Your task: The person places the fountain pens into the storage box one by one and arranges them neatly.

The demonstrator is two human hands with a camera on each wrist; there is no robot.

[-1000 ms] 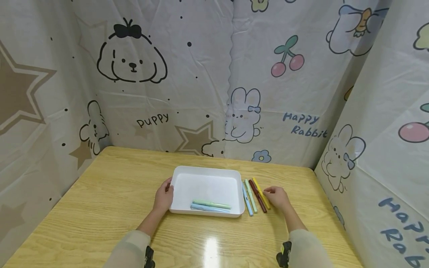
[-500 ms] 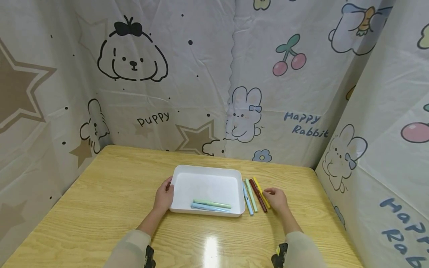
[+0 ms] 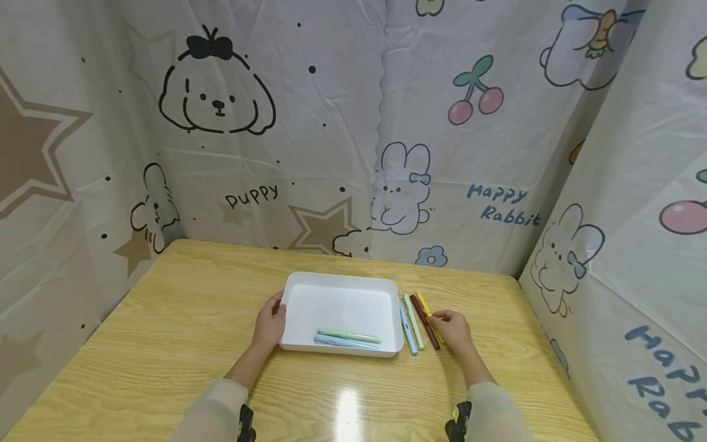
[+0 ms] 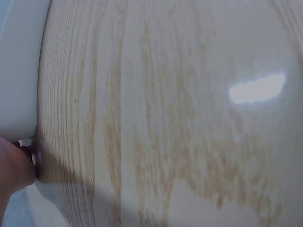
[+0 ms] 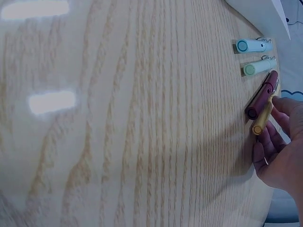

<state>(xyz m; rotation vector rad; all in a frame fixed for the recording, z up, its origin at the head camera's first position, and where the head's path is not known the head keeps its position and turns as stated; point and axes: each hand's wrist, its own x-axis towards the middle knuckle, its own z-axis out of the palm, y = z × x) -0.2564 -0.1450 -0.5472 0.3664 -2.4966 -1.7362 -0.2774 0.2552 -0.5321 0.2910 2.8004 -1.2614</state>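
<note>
A white tray lies on the wooden table, and my left hand grips its left side, thumb at the rim. Inside, near the front wall, are a light green pen and light blue pens. My right hand pinches a yellow pen between thumb and fingers at the right end of a row. Beside it, overlapping in the right wrist view, is a dark red pen. Further left come a light green pen and a light blue pen by the tray.
The wooden table extends around the tray on all sides. Behind it hangs a printed cloth, which also closes in the left and right. A bright light reflection shows on the table's near part.
My right hand has shifted slightly left, its fingers closing further over the yellow pen, which tilts slightly. My left hand and the tray stay put.
</note>
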